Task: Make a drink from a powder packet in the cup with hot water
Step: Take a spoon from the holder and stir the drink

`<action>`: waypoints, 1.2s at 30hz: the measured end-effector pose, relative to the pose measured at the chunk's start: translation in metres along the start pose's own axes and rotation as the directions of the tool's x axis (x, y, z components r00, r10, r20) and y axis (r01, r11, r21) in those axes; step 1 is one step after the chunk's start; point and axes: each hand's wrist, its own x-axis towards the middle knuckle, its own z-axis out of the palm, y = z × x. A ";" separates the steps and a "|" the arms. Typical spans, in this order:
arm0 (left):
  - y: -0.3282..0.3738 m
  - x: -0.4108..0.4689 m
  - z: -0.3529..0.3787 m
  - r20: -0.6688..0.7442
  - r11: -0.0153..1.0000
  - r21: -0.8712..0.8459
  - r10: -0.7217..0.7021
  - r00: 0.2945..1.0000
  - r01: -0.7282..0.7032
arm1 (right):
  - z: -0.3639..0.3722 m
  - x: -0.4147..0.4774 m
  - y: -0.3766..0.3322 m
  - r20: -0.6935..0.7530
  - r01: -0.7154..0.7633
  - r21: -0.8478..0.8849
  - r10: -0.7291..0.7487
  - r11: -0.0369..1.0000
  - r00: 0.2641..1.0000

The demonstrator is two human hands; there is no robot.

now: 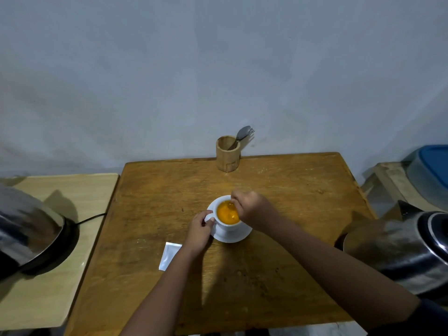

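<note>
A white cup (226,226) stands on a white saucer (238,236) at the middle of the wooden table (278,263). The cup holds an orange drink (225,213). My left hand (198,230) pinches the cup's handle on its left side. My right hand (252,207) hovers over the cup's right rim with its fingers closed; a thin utensil seems to dip from it into the liquid, mostly hidden by the fingers. A white powder packet (168,254) lies flat on the table, left of my left forearm.
A bamboo holder (227,154) with a spoon and fork stands at the table's far edge by the wall. A steel kettle (400,248) sits at the right. A shiny steel pot (26,231) rests on a lighter side table at the left.
</note>
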 end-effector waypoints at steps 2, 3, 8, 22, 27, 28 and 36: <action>-0.001 0.001 -0.001 0.006 1.000 0.006 0.002 1.000 -0.003 | -0.003 -0.001 0.002 0.024 0.068 -0.013 -0.068 0.998 0.997; 0.000 0.001 -0.001 0.008 1.000 0.010 0.005 1.000 -0.005 | -0.005 -0.001 0.003 0.033 0.096 -0.008 -0.096 0.995 0.995; 0.004 -0.001 -0.001 0.005 1.000 0.014 0.007 1.000 -0.007 | -0.011 0.000 0.000 0.029 0.171 0.044 -0.173 0.984 0.985; 0.003 0.000 -0.003 0.008 1.000 0.023 0.014 1.000 -0.014 | 0.007 0.004 0.003 -0.022 0.076 0.039 -0.076 0.996 0.997; 0.002 0.001 -0.003 0.007 0.999 0.030 0.019 1.000 -0.020 | -0.007 0.006 0.010 0.047 0.150 0.019 -0.151 0.988 0.987; 0.001 0.002 -0.002 0.007 0.999 0.032 0.023 1.000 -0.023 | -0.008 0.006 0.011 0.059 0.155 0.023 -0.156 0.988 0.986; 0.000 0.004 -0.002 0.016 1.000 0.013 0.018 1.000 -0.018 | -0.010 0.004 0.003 0.085 0.154 0.108 -0.163 0.982 0.983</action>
